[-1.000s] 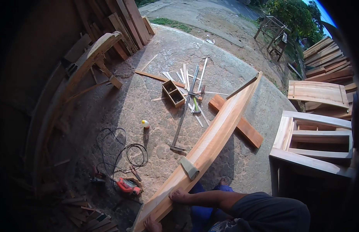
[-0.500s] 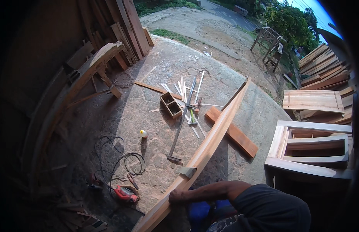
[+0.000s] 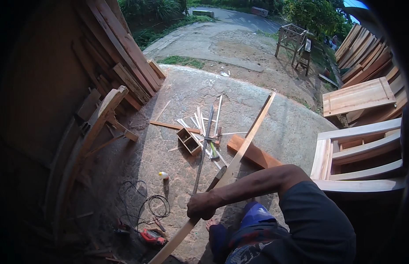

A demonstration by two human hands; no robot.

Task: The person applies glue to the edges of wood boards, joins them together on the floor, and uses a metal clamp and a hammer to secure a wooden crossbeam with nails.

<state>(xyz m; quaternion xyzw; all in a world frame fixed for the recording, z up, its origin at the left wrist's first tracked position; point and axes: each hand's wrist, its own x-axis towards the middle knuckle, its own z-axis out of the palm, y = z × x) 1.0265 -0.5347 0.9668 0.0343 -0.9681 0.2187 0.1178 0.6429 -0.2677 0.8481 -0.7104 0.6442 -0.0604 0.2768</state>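
Note:
A long, pale wooden plank (image 3: 239,154) runs diagonally from the lower edge toward the far right. My right hand (image 3: 201,206) is closed around it at its lower part, the forearm crossing over from the right. A short dark piece (image 3: 217,177) lies against the plank just beyond my fist; its kind is unclear. Behind the hand, a long metal bar clamp (image 3: 201,165) lies on the ground. A thick reddish-brown board (image 3: 257,154) rests under the plank's far half. My left hand is out of view.
An open wooden box (image 3: 189,141), thin wood strips (image 3: 198,118) and a white bottle (image 3: 163,175) are on the concrete. A red power tool (image 3: 153,236) with a black cord lies lower left. Pale wooden frames (image 3: 323,160) stand at right; a curved timber (image 3: 87,136) stands left.
My right hand has risen and moved slightly forward, and the plank has turned to show a narrower face. The grey-beige piece on it now appears as a dark strip. The view has tilted upward.

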